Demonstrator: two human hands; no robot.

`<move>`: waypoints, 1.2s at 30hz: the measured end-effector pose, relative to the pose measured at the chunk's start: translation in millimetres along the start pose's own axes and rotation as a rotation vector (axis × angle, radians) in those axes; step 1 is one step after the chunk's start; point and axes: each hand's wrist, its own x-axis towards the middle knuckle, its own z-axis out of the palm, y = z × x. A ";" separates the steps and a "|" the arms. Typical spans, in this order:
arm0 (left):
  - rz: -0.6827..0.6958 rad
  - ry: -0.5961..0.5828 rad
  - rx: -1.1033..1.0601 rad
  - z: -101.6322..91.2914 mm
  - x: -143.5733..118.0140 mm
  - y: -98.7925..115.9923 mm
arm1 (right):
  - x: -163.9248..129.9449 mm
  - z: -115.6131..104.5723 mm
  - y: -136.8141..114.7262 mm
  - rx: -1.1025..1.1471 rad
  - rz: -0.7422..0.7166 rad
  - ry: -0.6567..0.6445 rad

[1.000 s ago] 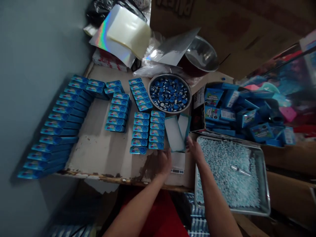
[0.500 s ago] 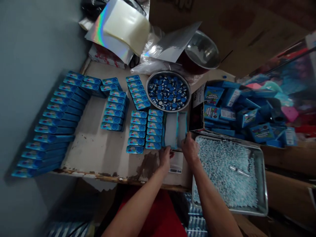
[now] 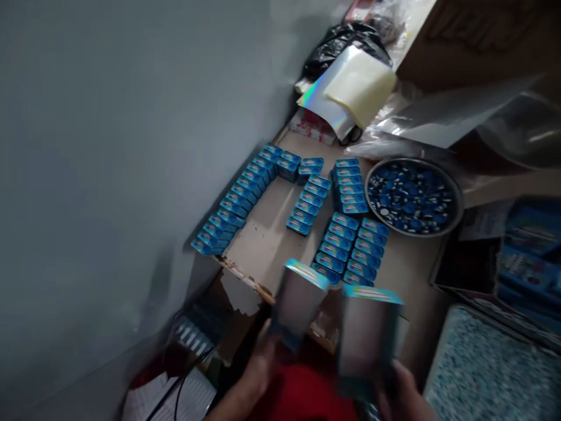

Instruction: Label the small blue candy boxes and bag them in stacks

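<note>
Along the left edge of the worktop (image 3: 267, 245) the small blue boxes (image 3: 239, 202) lie in a long row. My left hand (image 3: 258, 368) grasps one open box (image 3: 298, 301) in front of the near edge, upright. My right hand (image 3: 401, 389) grasps the second open box (image 3: 368, 333), just beside the first one. Near the far right corner stands the metal bowl (image 3: 456, 202) with blue caps (image 3: 409, 196)

The two flat white-faced boxes with blue edges, earlier stood together beside the rows on the table, were lifted and drawn apart: one (image 3: 298, 301) was held by the left hand (image 3: 258, 368), the other (image 3: 368, 336) by the right hand (image 3: 405, 392). The view was swung leftward towards the grey wall (image 3: 109, 175).
</note>
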 end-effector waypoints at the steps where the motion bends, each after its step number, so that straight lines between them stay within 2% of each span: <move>1: 0.062 0.146 -0.027 -23.5 7.7 13.8 | 2.4 26.0 -25.7 0.091 -0.086 -0.057; 3: 0.134 0.360 -0.022 -53.6 30.7 40.2 | 16.2 75.9 -78.5 0.182 -0.233 -0.189; 4: 0.137 0.416 -0.004 -60.2 44.9 52.0 | 26.7 96.8 -103.3 0.155 -0.251 -0.213; 6: 0.119 0.431 0.027 -61.1 74.1 71.9 | 50.5 125.4 -145.5 0.062 -0.251 -0.227; 9: 0.086 0.318 0.065 -56.0 103.4 92.6 | 76.2 133.1 -186.1 -0.090 -0.177 -0.224; 10: 0.077 0.283 0.089 -59.2 106.0 98.5 | 78.5 128.7 -195.4 -0.148 -0.129 -0.207; 12: 0.101 0.252 0.151 -77.9 101.6 112.8 | 74.0 117.6 -213.3 -0.255 -0.043 -0.117; 14: 0.336 0.335 0.322 -109.1 92.4 136.3 | 63.9 113.6 -237.8 -0.231 -0.103 -0.026; 16: 0.792 0.497 0.625 -141.1 90.3 172.3 | 58.7 125.7 -274.0 -0.030 -0.338 -0.023; 18: 1.118 0.562 0.840 -163.1 101.9 216.5 | 64.7 154.5 -320.2 0.231 -0.595 -0.079; 20: 1.271 0.568 0.948 -171.7 124.8 257.9 | 79.9 191.3 -368.3 0.384 -0.675 -0.079; 22: 1.283 0.499 1.022 -171.3 151.0 285.4 | 96.9 224.1 -408.5 0.478 -0.682 -0.090; 24: 1.251 0.405 1.015 -169.4 173.4 295.0 | 108.1 244.6 -434.6 0.535 -0.683 -0.068; 27: 1.193 0.298 0.829 -173.3 194.0 288.7 | 109.5 251.2 -451.9 0.510 -0.679 0.035; 30: 1.108 0.214 0.703 -182.4 203.3 279.1 | 100.8 246.6 -461.6 0.364 -0.693 0.093; 32: 1.083 0.201 0.685 -187.3 206.9 275.0 | 93.9 247.7 -470.4 0.221 -0.689 0.113; 36: 1.083 0.181 0.613 -191.9 210.8 273.0 | 84.5 263.2 -493.3 -0.042 -0.620 0.177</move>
